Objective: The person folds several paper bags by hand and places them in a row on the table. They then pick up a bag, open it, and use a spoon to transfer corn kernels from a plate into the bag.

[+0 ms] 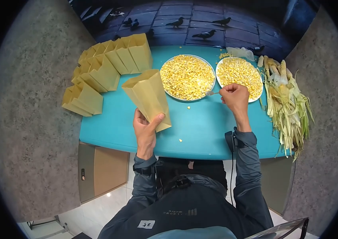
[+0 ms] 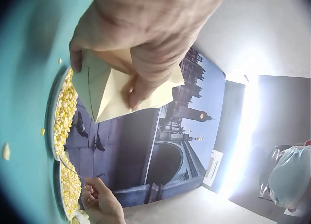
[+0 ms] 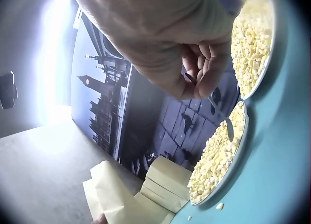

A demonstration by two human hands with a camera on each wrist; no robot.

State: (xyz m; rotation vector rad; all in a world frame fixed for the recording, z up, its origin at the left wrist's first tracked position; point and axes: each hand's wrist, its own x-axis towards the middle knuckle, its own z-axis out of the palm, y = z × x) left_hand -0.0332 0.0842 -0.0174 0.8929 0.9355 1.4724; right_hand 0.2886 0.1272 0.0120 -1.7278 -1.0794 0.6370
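Observation:
My left hand [image 1: 145,129] grips a tan paper bag [image 1: 147,93] near its bottom, thumb on the front, the bag tilted with its top toward the back left. In the left wrist view the same bag [image 2: 104,88] shows under the hand [image 2: 150,34]. My right hand [image 1: 236,97] pinches a metal spoon [image 1: 212,93] by its handle; the spoon's bowl is at the right edge of the larger plate of corn kernels [image 1: 188,77]. The right wrist view shows the spoon [image 3: 230,129] over that plate's kernels [image 3: 216,161]. Whether the spoon holds kernels I cannot tell.
Rows of tan paper bags [image 1: 97,73] stand at the left. A second plate of kernels [image 1: 238,73] is at the right, beside cobs and husks [image 1: 290,107]. A clear plastic bag [image 1: 240,53] lies behind it. Loose kernels [image 1: 188,107] dot the teal table [image 1: 200,131].

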